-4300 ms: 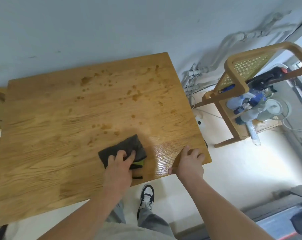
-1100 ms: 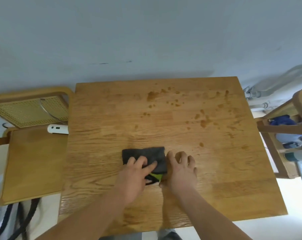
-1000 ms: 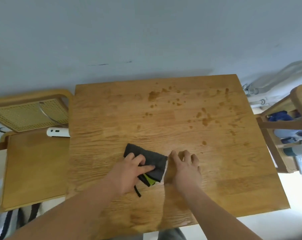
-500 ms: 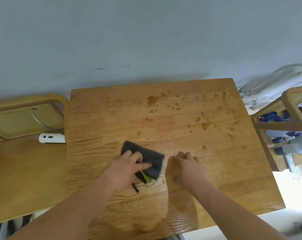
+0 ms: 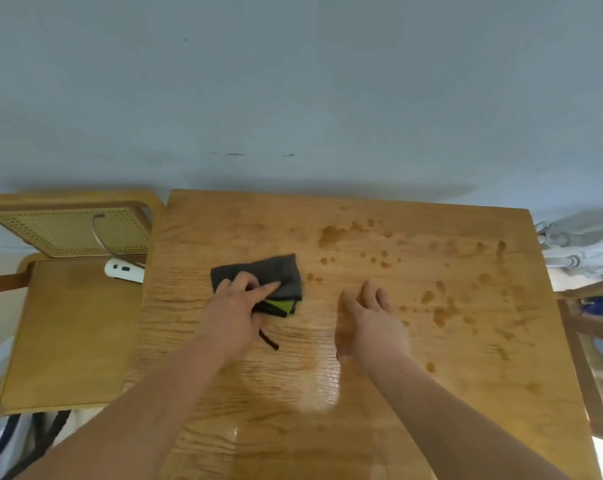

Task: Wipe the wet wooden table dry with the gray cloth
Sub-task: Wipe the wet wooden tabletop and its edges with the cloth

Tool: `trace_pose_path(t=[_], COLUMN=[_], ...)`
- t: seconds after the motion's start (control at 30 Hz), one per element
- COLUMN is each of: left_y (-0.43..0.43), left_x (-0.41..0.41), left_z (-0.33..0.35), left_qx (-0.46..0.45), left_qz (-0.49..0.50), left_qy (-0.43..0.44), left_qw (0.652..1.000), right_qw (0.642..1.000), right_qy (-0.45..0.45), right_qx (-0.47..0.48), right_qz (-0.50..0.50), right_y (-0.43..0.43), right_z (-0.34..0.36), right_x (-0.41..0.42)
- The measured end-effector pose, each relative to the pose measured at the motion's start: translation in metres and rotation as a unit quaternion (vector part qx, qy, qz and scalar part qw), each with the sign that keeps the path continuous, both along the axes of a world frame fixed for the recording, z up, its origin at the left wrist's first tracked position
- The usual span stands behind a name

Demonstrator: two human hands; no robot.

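Observation:
The wooden table (image 5: 466, 358) fills the middle of the view, with dark wet spots (image 5: 442, 313) scattered over its far and right parts and a shiny wet patch near me. A folded gray cloth (image 5: 282, 271) with a green inner layer and a black strap lies left of the table's centre. My left hand (image 5: 234, 317) presses down on the cloth's near edge, fingers spread over it. My right hand (image 5: 372, 323) hovers over the table to the right of the cloth, fingers loosely apart, holding nothing.
A wooden chair (image 5: 68, 323) with a cane back stands against the table's left side, a white device (image 5: 123, 270) lying on its seat. Another wooden chair (image 5: 591, 334) holding blue items is at the right edge. The grey wall runs behind the table.
My left hand has slid the cloth farther from me and a little left. My right hand has drawn away from the cloth to the right and lifted off it.

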State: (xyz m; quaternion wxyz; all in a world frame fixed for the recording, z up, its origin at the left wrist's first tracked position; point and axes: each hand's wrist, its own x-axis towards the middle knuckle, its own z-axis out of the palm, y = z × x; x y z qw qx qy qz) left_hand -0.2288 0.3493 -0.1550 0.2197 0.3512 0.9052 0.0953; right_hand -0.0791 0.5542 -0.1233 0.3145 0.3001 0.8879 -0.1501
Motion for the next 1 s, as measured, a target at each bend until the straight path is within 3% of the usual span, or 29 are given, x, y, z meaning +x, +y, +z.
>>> trace_pose_path(t=[0.03, 0.1, 0.27, 0.3, 0.4, 0.47, 0.5, 0.57, 0.67, 0.73, 0.87, 0.93, 1.0], left_y=[0.012, 0.031, 0.041, 0.043, 0.059, 0.070, 0.073, 0.067, 0.055, 0.055, 0.063, 0.064, 0.058], left_x=[0.008, 0.031, 0.013, -0.003, -0.020, 0.004, 0.021, 0.050, 0.027, -0.001, 0.009, 0.039, 0.050], left_z=[0.001, 0.003, 0.005, 0.004, 0.003, 0.004, 0.005, 0.007, 0.005, 0.002, 0.007, 0.009, 0.010], left_qx=[0.004, -0.003, -0.007, -0.016, -0.002, 0.013, 0.018, 0.028, 0.031, 0.000, -0.008, 0.005, 0.021], left_qz=[0.062, 0.069, -0.211, -0.205, -0.002, 0.074, 0.059, -0.062, -0.196, -0.180, 0.050, 0.007, -0.110], left_qy=[0.012, 0.021, -0.014, -0.008, 0.011, 0.018, 0.008, -0.016, -0.033, -0.008, 0.025, 0.021, -0.009], left_qw=[0.998, 0.997, 0.977, 0.979, 1.000, 0.997, 0.998, 0.998, 0.980, 0.984, 0.998, 1.000, 0.994], right_qw=[1.000, 1.000, 1.000, 1.000, 1.000, 1.000, 1.000, 1.000, 1.000, 1.000, 1.000, 1.000, 1.000], right_qy=[-0.001, -0.001, -0.011, -0.011, -0.016, -0.016, -0.015, -0.010, -0.017, -0.021, -0.021, -0.017, -0.020], right_qx=[-0.006, -0.013, -0.008, -0.009, -0.017, -0.015, -0.013, -0.011, -0.013, -0.014, -0.013, -0.012, -0.012], right_qz=[0.003, 0.005, 0.018, 0.015, 0.012, 0.009, 0.008, 0.010, 0.011, 0.009, -0.001, -0.005, -0.003], right_y=[0.002, 0.003, 0.003, 0.003, 0.004, 0.002, 0.002, 0.002, 0.003, 0.003, 0.001, 0.000, 0.001], right_z=[-0.001, -0.003, -0.006, -0.006, -0.007, -0.007, -0.008, -0.009, -0.008, -0.006, -0.004, -0.005, -0.006], right_x=[0.001, 0.001, 0.000, 0.000, 0.000, 0.001, 0.000, 0.000, 0.000, 0.000, -0.003, -0.003, -0.002])
